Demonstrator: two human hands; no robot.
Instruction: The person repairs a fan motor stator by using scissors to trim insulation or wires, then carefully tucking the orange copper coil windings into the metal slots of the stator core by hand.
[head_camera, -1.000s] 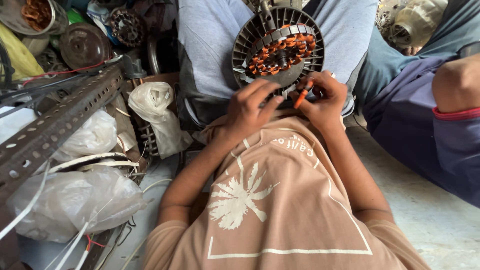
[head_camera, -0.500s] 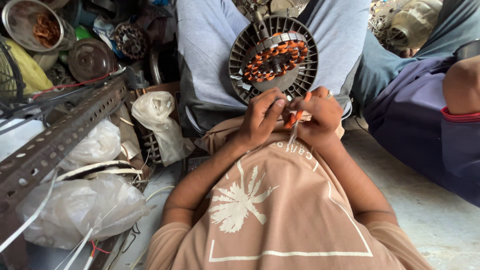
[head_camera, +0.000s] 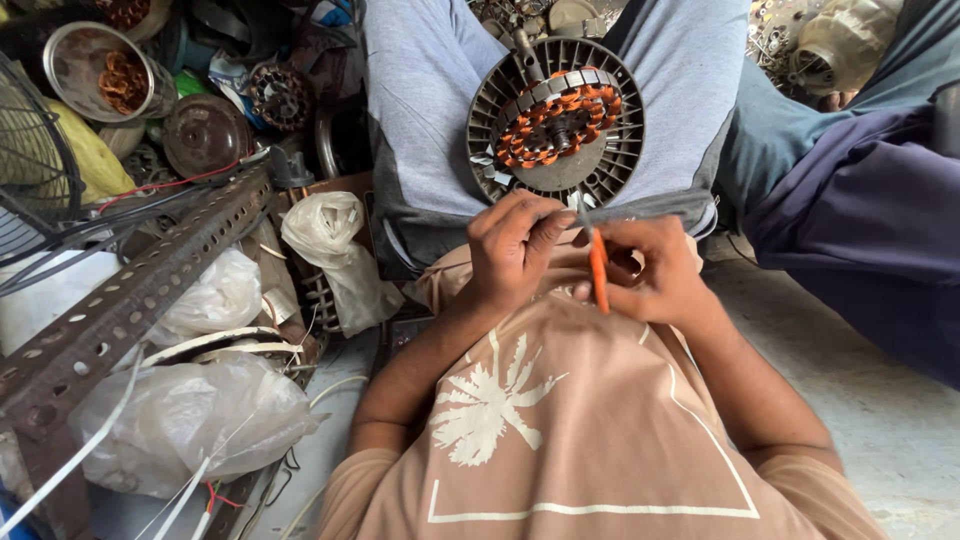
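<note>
Mid-step on round grey fan motor with copper windings (head_camera: 555, 120), upper centre; right hand (head_camera: 655, 275) grasping orange-handled tool (head_camera: 598, 270); left hand (head_camera: 515, 245) pinched near tool tip, contents unclear; steady tip placement needed.

Fan motor (head_camera: 555, 120) rests on lap of a seated person (head_camera: 430, 110), ahead of both hands. Left hand (head_camera: 515, 245) beside right hand (head_camera: 655, 275), screwdriver (head_camera: 598, 270) between them. Perforated metal rail (head_camera: 130, 290) to the left; plastic bags (head_camera: 180, 420) under it; tin (head_camera: 95, 70) behind
</note>
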